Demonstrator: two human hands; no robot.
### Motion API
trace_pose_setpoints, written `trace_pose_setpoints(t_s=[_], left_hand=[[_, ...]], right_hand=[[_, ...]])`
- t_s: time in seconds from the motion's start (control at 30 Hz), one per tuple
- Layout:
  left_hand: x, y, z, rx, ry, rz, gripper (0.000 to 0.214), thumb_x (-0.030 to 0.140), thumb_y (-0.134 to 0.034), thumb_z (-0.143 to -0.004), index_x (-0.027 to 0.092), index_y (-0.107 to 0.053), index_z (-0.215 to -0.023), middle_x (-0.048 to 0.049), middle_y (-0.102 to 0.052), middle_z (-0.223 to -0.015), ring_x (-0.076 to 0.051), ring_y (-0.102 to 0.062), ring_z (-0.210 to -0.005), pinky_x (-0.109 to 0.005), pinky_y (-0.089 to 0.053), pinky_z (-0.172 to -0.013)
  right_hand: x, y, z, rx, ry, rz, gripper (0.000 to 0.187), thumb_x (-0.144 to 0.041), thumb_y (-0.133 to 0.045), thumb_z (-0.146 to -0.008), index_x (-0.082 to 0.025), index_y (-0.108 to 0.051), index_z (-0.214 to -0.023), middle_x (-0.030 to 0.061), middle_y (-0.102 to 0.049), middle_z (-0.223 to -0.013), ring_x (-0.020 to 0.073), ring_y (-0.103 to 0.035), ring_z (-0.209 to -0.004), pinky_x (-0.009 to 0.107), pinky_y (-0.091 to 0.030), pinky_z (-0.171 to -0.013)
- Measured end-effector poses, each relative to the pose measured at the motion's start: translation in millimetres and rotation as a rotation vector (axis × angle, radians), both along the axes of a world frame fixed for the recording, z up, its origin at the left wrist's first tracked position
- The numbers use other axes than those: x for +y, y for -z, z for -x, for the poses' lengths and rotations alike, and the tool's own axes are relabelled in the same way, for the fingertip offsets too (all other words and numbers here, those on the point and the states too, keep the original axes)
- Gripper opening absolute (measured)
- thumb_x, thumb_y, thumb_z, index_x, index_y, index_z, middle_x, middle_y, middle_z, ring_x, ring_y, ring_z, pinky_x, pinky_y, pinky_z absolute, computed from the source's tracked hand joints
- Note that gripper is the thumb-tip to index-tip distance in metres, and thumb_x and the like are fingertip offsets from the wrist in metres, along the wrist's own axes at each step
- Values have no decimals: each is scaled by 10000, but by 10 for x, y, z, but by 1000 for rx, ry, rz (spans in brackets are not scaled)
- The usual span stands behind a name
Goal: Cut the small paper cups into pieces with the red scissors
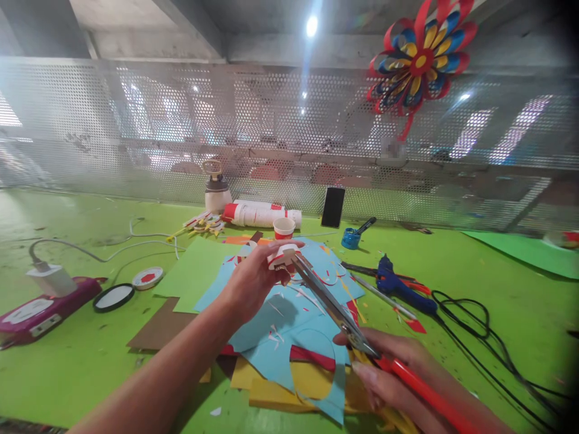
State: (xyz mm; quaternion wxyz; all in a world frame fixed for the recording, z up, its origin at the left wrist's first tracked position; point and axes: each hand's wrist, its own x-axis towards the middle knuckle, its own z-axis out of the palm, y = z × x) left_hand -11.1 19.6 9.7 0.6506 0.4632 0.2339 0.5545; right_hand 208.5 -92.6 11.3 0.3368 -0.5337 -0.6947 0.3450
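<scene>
My left hand (pixel 253 271) is closed around a small white piece of a paper cup (pixel 283 257) with some red on it. In my right hand (pixel 393 367) is a long pair of scissors (pixel 325 301) with metal blades and red handles. The blade tips reach the edge of the cup piece, though I cannot tell whether they are cutting into it. Beneath both hands lie light blue paper sheets (pixel 266 337) strewn with thin white and red scraps. Just beyond the left hand, a whole paper cup (pixel 284 227) stands upright.
A blue glue gun (pixel 398 286) and its black cable lie at right, near a blue jar (pixel 350 239). A purple power strip (pixel 49 310) with a charger sits at left. Behind are paper cup stacks (pixel 266 215), a phone (pixel 333 207) and a perforated metal screen (pixel 271 132).
</scene>
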Motion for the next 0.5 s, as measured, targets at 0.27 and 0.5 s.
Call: trace_pose_setpoints(t_s=[0.27, 0.5], left_hand=[[7, 17, -1, -12, -9, 25, 331, 336, -581, -814, 88, -719, -983, -96, -656, -837, -166, -533, -733, -264, -385, -607], [-23, -13, -19, 19, -18, 24, 353, 322, -560, -810, 75, -720, -1004, -102, -642, -837, -183, -534, -764, -276, -413, -627]], right_hand=[[7, 4, 1, 1, 8, -14, 401, -536, -569, -841, -268, -759, -1072, 47, -715, -692, 218, -671, -603, 281, -580, -556], [21, 93, -9, 58, 11, 41, 457, -593, -552, -852, -246, -733, -1088, 36, -672, -654, 190, -632, -552, 289, -565, -556]])
